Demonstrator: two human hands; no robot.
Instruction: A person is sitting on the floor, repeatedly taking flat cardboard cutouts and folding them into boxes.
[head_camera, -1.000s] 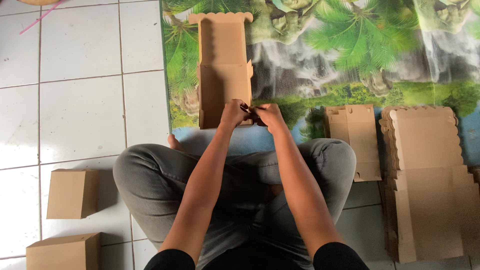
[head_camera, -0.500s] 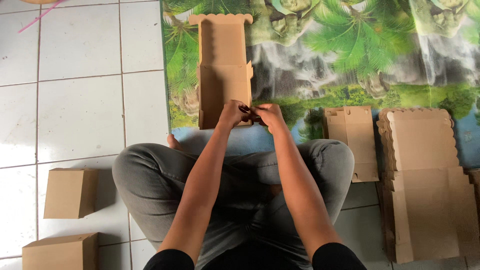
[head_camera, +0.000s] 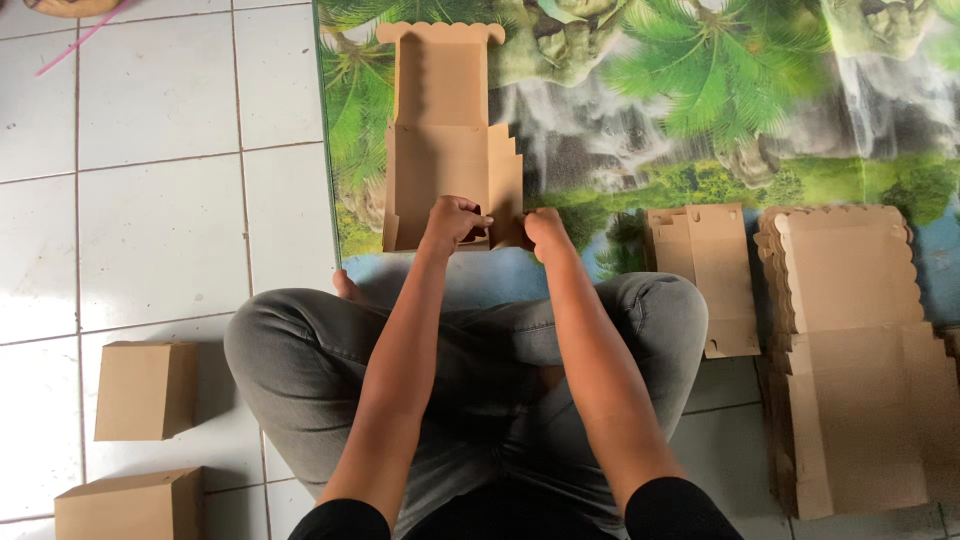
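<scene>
A half-folded brown cardboard box (head_camera: 440, 160) with a scalloped lid flap lies on a printed jungle mat (head_camera: 700, 90) in front of my crossed legs. My left hand (head_camera: 452, 220) pinches the box's near edge at its middle. My right hand (head_camera: 545, 226) holds the box's near right corner flap. Both arms reach forward over my knees in grey trousers.
Two assembled brown boxes (head_camera: 145, 390) (head_camera: 130, 505) stand on the white tiled floor at my left. At my right lie a small stack of flat cardboard blanks (head_camera: 710, 270) and a larger stack (head_camera: 860, 340). A pink stick (head_camera: 75, 50) lies far left.
My hands have moved slightly apart along the box's near edge; the right side flap now stands out to the right of the box.
</scene>
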